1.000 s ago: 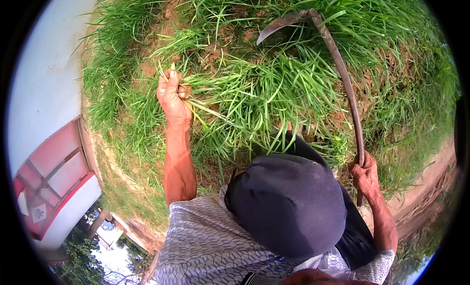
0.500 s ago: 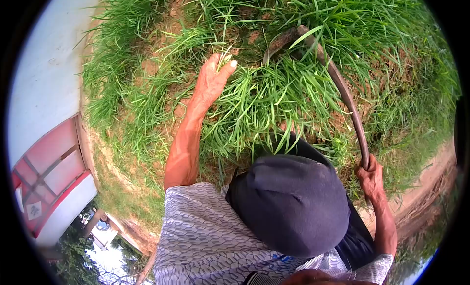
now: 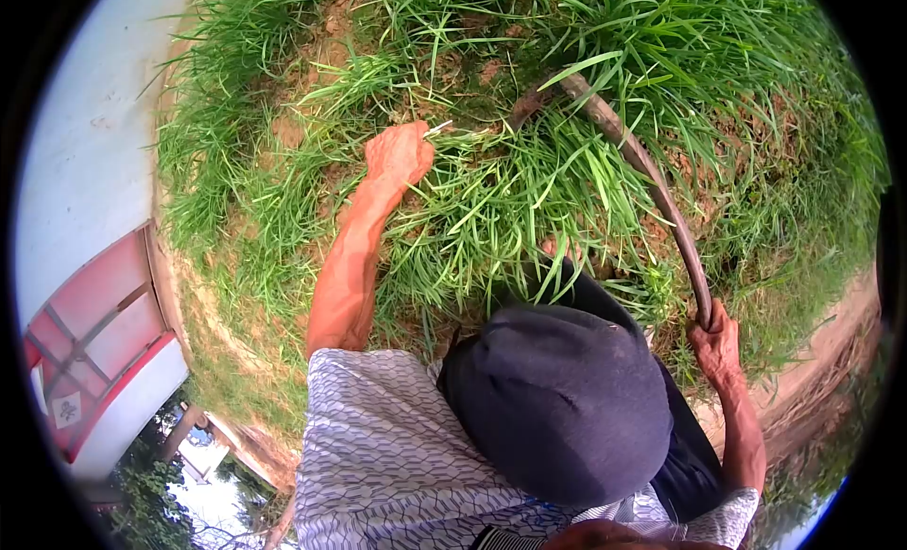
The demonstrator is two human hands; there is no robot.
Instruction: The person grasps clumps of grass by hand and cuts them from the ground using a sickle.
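Note:
My right hand [image 3: 715, 347] is wrapped round the lower end of a hoe's curved wooden handle [image 3: 669, 196]. The handle runs up and to the left to the hoe's dark blade [image 3: 531, 104], which rests low among the grass and is partly hidden by leaves. Further left, my left hand [image 3: 399, 153] is closed in a fist just above the grass. Pale grass stems [image 3: 438, 128] poke out of the fist by the thumb side; the rest of them is hidden. Long green grass [image 3: 529, 186] lies between the left hand and the handle.
Dark-trousered knees [image 3: 557, 399] are bent below the hands. Thick grass [image 3: 718, 30] grows beyond the hoe, with bare soil [image 3: 326, 49] between clumps. A pale wall [image 3: 90, 144] with a red-framed window [image 3: 104, 337] stands at the left.
My left hand has moved slightly down and left and turned into a tighter fist. The hoe's head has dropped a little and shifted left, while my right hand keeps its place.

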